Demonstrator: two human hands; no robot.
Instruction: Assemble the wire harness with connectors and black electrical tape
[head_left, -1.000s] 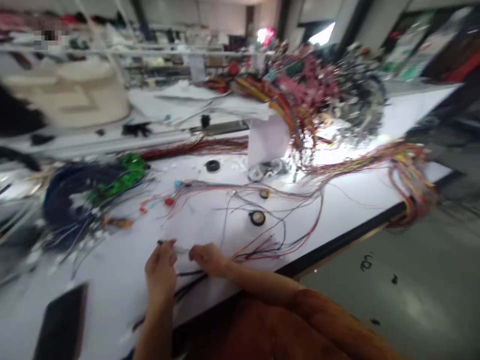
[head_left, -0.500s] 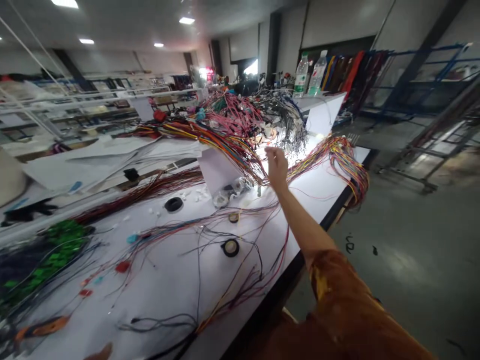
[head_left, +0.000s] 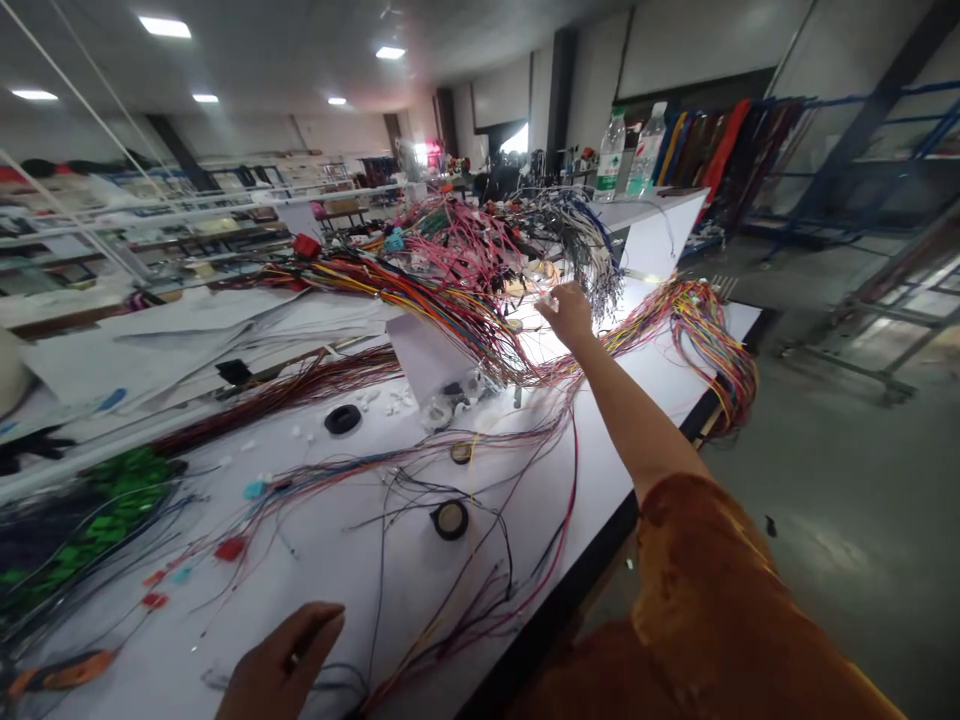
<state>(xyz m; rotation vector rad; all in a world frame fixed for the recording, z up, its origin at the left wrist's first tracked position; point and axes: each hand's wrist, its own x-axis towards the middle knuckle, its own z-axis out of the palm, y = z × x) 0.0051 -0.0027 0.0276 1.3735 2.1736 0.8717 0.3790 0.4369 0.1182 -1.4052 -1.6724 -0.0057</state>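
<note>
Out in front, the right hand (head_left: pixel 571 320) is hanging over the brightly lit far part of the white table (head_left: pixel 330 550), its fingers pinching in close together; whether they are gripping anything small, I can't tell. Just beside it, the multicoloured wire bundle (head_left: pixel 652 318) is running along the table and drooping over the edge, while the pink wires (head_left: pixel 469 240) are heaping up beyond.

Down at the near side, the left hand (head_left: pixel 277 668) is hovering low, loosely curled, a small gap showing between thumb and finger; I can't tell whether the palm is hiding something. Right by it, dark wires (head_left: pixel 343 678) are curving across the tabletop.

Between the two hands, loose wires (head_left: pixel 480 440) are trailing past a black tape roll (head_left: pixel 450 520) and a smaller tape roll (head_left: pixel 460 453). Over on the left, a red connector (head_left: pixel 230 548) is lying near a light-blue connector (head_left: pixel 255 489), and green connectors (head_left: pixel 127 490) are piling up farther out.
</note>
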